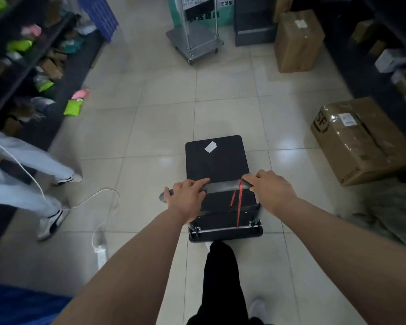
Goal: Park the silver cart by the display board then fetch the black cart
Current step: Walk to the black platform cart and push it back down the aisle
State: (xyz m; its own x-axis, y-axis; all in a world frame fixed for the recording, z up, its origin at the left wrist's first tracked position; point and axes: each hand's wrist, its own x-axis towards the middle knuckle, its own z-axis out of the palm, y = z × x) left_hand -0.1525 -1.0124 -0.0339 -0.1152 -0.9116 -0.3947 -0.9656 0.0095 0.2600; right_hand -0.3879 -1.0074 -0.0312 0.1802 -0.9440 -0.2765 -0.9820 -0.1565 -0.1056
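Observation:
The black cart (217, 160) stands on the tiled floor right in front of me, its flat deck bearing a small white label. My left hand (185, 198) grips the left end of its grey handle bar (223, 186). On the right end of the same bar, my right hand (271, 190) is closed just beside a red strap tied around it. The silver cart (195, 43) stands far ahead at the top centre, next to a green display board (224, 12) with printed notices.
Dark shelves with packages line the left (28, 66) and right edges. Cardboard boxes (359, 139) (297, 41) stand on the right. Another person's legs (28, 184) are at the left, with a white cable and power strip (100, 248) on the floor.

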